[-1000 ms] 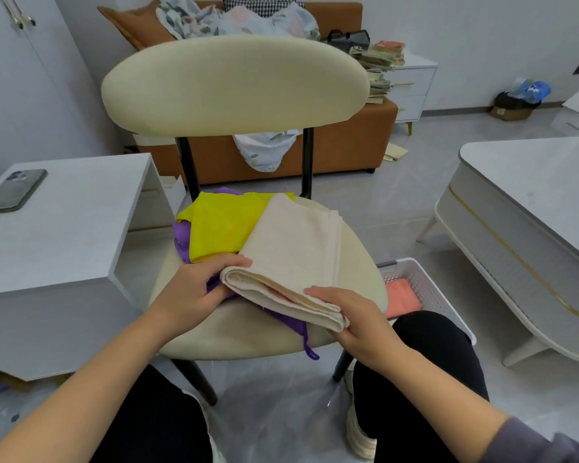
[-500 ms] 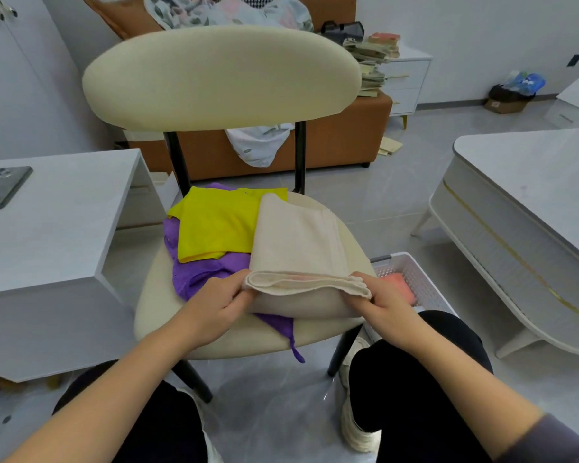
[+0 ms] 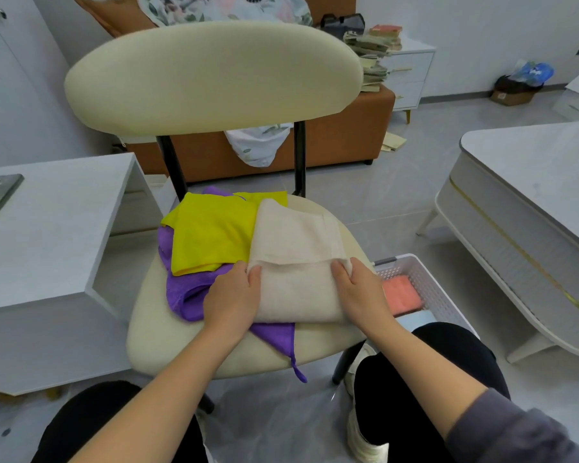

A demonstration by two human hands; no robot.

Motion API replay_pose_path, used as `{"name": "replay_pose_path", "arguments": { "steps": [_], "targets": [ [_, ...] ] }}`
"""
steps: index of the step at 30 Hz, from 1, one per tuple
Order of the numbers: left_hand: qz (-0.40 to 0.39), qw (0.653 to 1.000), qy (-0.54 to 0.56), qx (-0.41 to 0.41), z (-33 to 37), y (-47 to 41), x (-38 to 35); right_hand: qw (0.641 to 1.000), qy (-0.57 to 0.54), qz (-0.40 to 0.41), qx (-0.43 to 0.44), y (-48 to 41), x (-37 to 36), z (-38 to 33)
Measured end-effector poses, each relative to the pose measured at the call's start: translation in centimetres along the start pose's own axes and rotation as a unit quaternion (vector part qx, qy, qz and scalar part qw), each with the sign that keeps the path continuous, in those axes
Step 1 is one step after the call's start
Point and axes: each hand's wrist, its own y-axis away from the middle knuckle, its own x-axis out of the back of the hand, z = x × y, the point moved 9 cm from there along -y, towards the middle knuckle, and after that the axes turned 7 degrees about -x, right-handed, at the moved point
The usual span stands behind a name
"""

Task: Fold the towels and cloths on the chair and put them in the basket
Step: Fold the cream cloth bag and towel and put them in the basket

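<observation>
I see the white basket (image 3: 430, 279) at 4 o'clock off the chair seat (image 3: 161, 339) holding one folded coral cloth (image 3: 401, 294), while on the seat the beige towel (image 3: 298, 245) has its folded edge pinched by the left grip (image 3: 233, 295) at 9 o'clock and the right grip (image 3: 361, 292) at 3 o'clock.
</observation>
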Motion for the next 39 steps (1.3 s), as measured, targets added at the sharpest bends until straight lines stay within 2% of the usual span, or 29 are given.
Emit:
{"name": "replay_pose_path", "arguments": {
  "steps": [6, 13, 16, 19, 20, 22, 24, 26, 29, 33, 35, 39],
  "targets": [
    [0.105, 0.993, -0.031, -0.049, 1.2, 0.3, 1.2, 0.998, 0.046, 0.032, 0.015, -0.2, 0.2, -0.2],
    [0.156, 0.983, 0.084, -0.051, 0.5, 0.2, 1.7, 0.996, 0.055, 0.045, 0.052, 0.0, 0.4, -1.1],
    [0.126, 0.987, 0.101, -0.029, -0.1, -0.5, 0.7, 0.996, 0.08, 0.033, 0.017, -0.8, 0.0, -0.3],
    [0.093, 0.996, -0.008, -0.007, 0.0, -1.1, 0.6, 0.992, 0.121, 0.042, -0.016, -1.5, 0.0, 0.2],
    [0.104, 0.993, -0.047, -0.037, 0.6, -1.3, 1.0, 0.988, 0.139, 0.061, -0.006, -1.5, 0.3, -0.1],
    [0.132, 0.971, -0.11, -0.166, 2.5, -1.4, 1.3, 0.977, 0.162, 0.116, 0.08, -1.2, 0.8, -1.5],
    [0.136, 0.926, -0.154, -0.316, 4.0, -1.3, 0.6, 0.947, 0.196, 0.153, 0.205, -0.4, 0.6, -3.3],
    [0.118, 0.895, -0.168, -0.395, 4.6, -1.1, 0.2, 0.914, 0.235, 0.174, 0.28, -0.1, 0.3, -4.0],
    [0.083, 0.883, -0.15, -0.438, 4.2, -1.1, 0.2, 0.886, 0.284, 0.142, 0.338, -0.4, -0.6, -4.2],
    [-0.027, 0.877, -0.116, -0.465, 1.3, -1.2, -0.5, 0.855, 0.344, 0.053, 0.385, -0.1, -1.3, -2.7],
    [-0.075, 0.885, -0.089, -0.451, 0.3, -1.5, -0.6, 0.857, 0.353, -0.004, 0.376, -0.2, -1.4, -1.6],
    [-0.114, 0.884, -0.082, -0.445, -0.1, -2.0, -1.0, 0.846, 0.392, -0.08, 0.352, -1.1, -1.0, -0.6]
  ]
}}
